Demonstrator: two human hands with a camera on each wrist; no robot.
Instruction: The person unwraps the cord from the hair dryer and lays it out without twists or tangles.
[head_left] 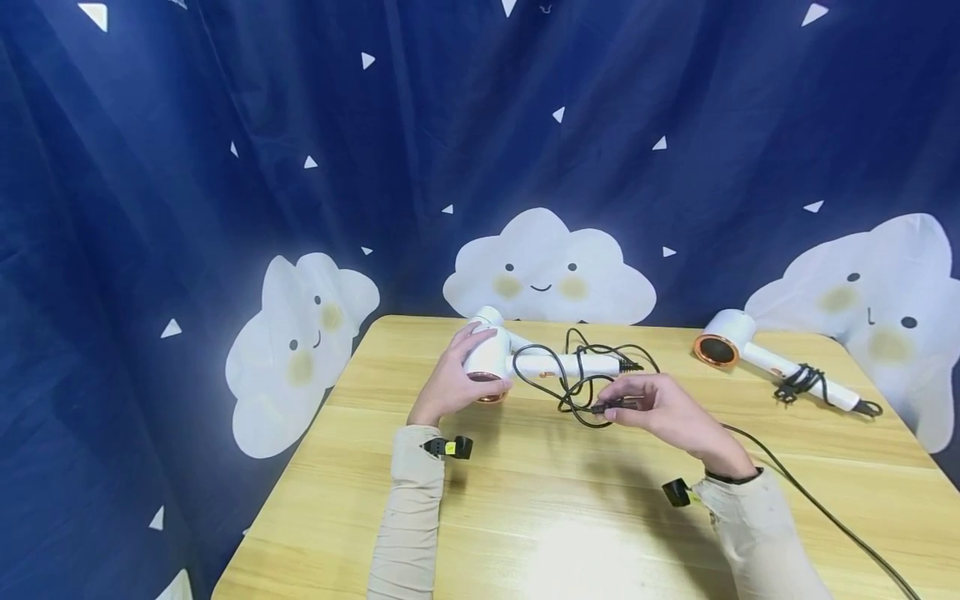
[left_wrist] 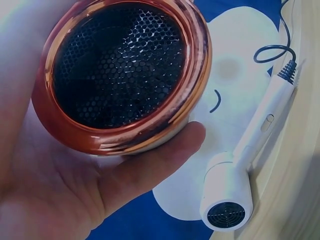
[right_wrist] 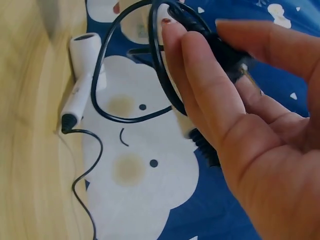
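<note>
My left hand point(head_left: 450, 385) grips the head of a white hair dryer point(head_left: 489, 357), with fingers over the top and thumb beneath. Its copper-ringed mesh end point(left_wrist: 120, 75) fills much of the left wrist view. The dryer's handle points right, held over the table. A black power cord point(head_left: 542, 387) hangs in loose loops near the handle's end. My right hand point(head_left: 667, 414) pinches the cord's plug point(right_wrist: 230, 57) between thumb and fingers; a metal prong shows in the right wrist view.
A second white hair dryer point(left_wrist: 227, 187) lies behind the held one, its cord point(head_left: 825, 508) running to the front right. A third hair dryer point(head_left: 765, 358), cord wrapped on its handle, lies at the table's right. A blue cloud-print curtain point(head_left: 420, 167) stands behind the wooden table point(head_left: 337, 500).
</note>
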